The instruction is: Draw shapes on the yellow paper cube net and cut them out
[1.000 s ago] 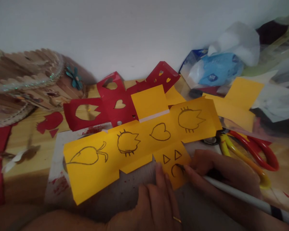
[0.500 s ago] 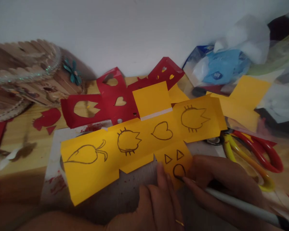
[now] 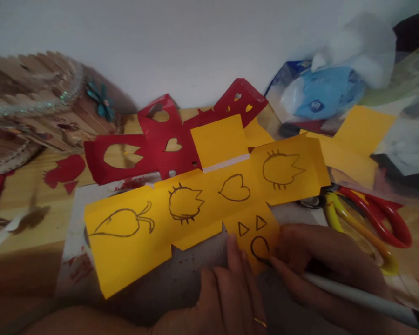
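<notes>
Left hand [image 3: 226, 298]: loosely open, fingers stretched forward, a ring on one of them; it grips nothing, and the foremost fingertip rests on the near edge of the small lower flap
Right hand [image 3: 331, 246]: closed in a writing grip round a white pen [image 3: 359, 291], its dark tip down on that same flap
Yellow card [image 3: 209, 204]: laid out across a grey board [image 3: 195, 274], right in front of both hands, the small flap between them
Round outline [image 3: 252, 249]: below two little triangles; going by the pen tip, this looks like the line being drawn, and its lower right side is hard to make out
Care at the line: a neat join would seem to call for a steady flap and a slow curve; the right fingers crowd that edge and could smudge wet ink
Drawn shapes: a beet-like one, a spiky round one, a heart and a fish-like one, running left to right along the strip
Scissors: red handles [image 3: 405, 232] and yellow handles [image 3: 389, 265] beside the right hand, cramping its room
Red card [image 3: 152, 158]: behind the yellow one, with cut-out holes
Red scraps [image 3: 70, 170]: left, on the wooden table [image 3: 31, 200]
Stick-built model [image 3: 84, 121]: far left, with a teal flower [image 3: 104, 107]
Blue plastic packet [image 3: 331, 88]: far right, near the wall [image 3: 195, 46]
</notes>
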{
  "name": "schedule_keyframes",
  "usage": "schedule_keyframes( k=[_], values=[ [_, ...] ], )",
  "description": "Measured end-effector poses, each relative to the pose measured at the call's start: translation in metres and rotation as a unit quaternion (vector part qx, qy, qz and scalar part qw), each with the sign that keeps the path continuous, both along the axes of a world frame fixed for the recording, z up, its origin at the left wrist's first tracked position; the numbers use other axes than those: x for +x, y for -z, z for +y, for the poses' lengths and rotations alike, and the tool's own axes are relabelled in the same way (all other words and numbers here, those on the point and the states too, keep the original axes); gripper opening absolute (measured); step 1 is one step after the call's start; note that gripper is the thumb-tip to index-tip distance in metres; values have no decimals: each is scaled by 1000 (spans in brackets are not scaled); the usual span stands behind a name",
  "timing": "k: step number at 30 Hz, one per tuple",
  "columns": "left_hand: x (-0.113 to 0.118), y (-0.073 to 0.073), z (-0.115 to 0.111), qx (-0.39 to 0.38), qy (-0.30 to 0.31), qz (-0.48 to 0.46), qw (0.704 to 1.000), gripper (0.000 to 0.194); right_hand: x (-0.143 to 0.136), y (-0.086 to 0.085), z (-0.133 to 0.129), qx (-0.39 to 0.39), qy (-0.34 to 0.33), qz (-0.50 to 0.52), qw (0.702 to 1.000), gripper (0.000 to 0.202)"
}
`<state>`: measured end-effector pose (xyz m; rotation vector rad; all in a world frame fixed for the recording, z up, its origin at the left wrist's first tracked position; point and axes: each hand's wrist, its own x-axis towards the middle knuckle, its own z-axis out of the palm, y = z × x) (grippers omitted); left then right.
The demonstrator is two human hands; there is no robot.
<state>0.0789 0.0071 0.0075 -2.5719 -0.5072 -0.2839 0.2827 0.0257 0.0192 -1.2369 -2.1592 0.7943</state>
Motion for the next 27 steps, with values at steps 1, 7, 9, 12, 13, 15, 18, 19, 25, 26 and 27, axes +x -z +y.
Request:
schedule_keyframes(
  k=[1,7,9,12,13,15,18,19,25,26,27],
  values=[
    [0,0,0,-2,2,1,1000,34,1,-1,-1,1,10,-7,1000,29],
    [-1,0,-1,7,-4,0,1000,32,2,-1,-3,-26,23,0,999,31],
    [-1,1,-1,5,-1,4,1000,33,1,1,-2,-29,18,6,999,30],
    [-1,2,-1,5,2,6,1000,35,1,3,-2,-30,7,12,999,28],
    [-1,2,-1,5,3,7,1000,36,1,3,-2,-29,2,12,1000,28],
    [-1,2,-1,5,2,4,1000,36,1,2,-2,-26,10,13,1000,30],
    [-1,1,-1,5,1,5,1000,36,1,1,-3,-26,46,38,998,31],
    [-1,1,-1,4,1,5,1000,35,1,0,-3,-25,55,45,997,31],
    [0,0,0,0,-4,8,1000,35,3,-3,-4,-6,91,28,995,29],
    [0,0,1,3,-3,3,1000,35,3,-3,-4,-6,92,20,996,29],
    [0,0,1,5,-2,-2,1000,35,4,-4,-3,-8,94,12,996,29]
  ],
)
